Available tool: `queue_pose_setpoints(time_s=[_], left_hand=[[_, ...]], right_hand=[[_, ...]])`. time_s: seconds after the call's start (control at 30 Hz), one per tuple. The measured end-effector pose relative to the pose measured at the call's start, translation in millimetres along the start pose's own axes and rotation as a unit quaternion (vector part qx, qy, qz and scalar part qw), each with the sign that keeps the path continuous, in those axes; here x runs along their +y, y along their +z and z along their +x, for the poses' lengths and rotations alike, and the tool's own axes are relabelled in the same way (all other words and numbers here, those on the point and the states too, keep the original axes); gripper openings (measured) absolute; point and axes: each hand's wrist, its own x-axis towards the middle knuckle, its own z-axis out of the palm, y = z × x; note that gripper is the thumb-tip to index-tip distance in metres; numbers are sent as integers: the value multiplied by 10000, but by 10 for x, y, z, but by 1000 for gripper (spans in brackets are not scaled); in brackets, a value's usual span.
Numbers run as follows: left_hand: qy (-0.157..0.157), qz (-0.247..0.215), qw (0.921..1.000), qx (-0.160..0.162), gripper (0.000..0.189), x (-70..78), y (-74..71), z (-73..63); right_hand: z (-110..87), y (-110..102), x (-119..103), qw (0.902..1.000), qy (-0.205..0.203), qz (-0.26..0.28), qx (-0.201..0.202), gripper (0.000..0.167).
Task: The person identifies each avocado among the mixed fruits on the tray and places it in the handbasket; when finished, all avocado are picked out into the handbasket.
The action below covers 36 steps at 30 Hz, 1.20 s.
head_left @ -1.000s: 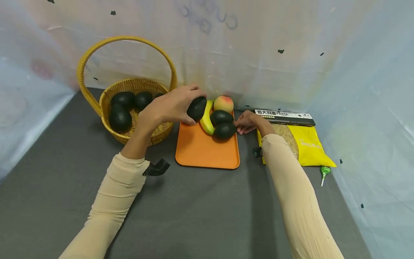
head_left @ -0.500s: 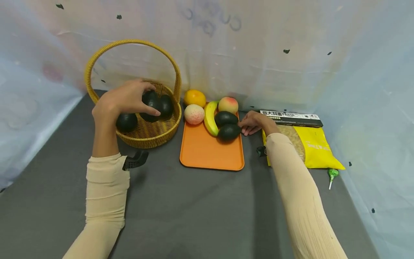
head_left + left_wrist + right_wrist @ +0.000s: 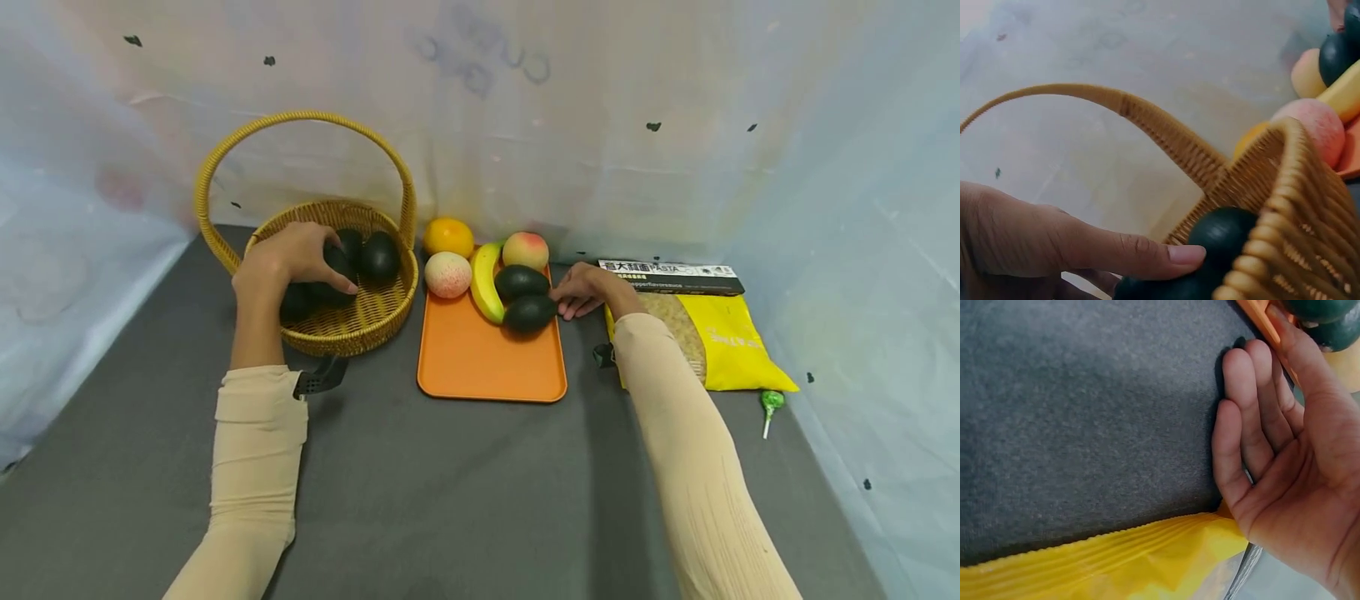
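Note:
My left hand (image 3: 288, 257) reaches into the wicker basket (image 3: 358, 337) and grips a dark green avocado (image 3: 339, 262) between thumb and fingers. More avocados (image 3: 381, 257) lie around it; the hand hides part of them. In the left wrist view the thumb lies along the dark fruit, close to the basket rim (image 3: 1272, 212). My right hand (image 3: 583, 290) stays at the right edge of the orange tray (image 3: 491, 367). Its thumb touches the tray rim, and the other fingers lie loosely bent on the grey cloth. Near it on the tray are two avocados (image 3: 529, 314).
Also on the tray are a banana (image 3: 486, 283), a peach (image 3: 525, 250) and a pale speckled peach (image 3: 447, 275), with an orange (image 3: 448, 237) at its back corner. A yellow pasta bag (image 3: 727, 342), black box (image 3: 690, 283) and green lollipop (image 3: 772, 400) lie right.
My left hand, holding an avocado, has moved left from above the tray into the basket, then lower inside it. The orange and speckled peach are uncovered. The right hand keeps its place.

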Motion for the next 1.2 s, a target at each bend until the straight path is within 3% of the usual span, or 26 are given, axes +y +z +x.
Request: queue_pose_setpoints(time_s=[0.33, 0.53, 0.77, 1.0, 1.2], left_hand=[[-276, -89, 9995, -129, 94, -41, 86, 134], [-261, -119, 9992, -277, 96, -24, 139, 160], [-52, 137, 9992, -378, 89, -5, 96, 144], [41, 177, 9992, -346, 85, 31, -59, 62], [439, 110, 9983, -359, 81, 150, -97, -17]], right_hand=[[55, -50, 0, 9999, -29, -101, 17, 23], [21, -50, 0, 9998, -3, -175, 32, 24], [41, -51, -1, 9999, 23, -99, -60, 24], [34, -49, -45, 9998, -62, -137, 128, 23], [29, -20, -22, 9999, 50, -67, 59, 23]])
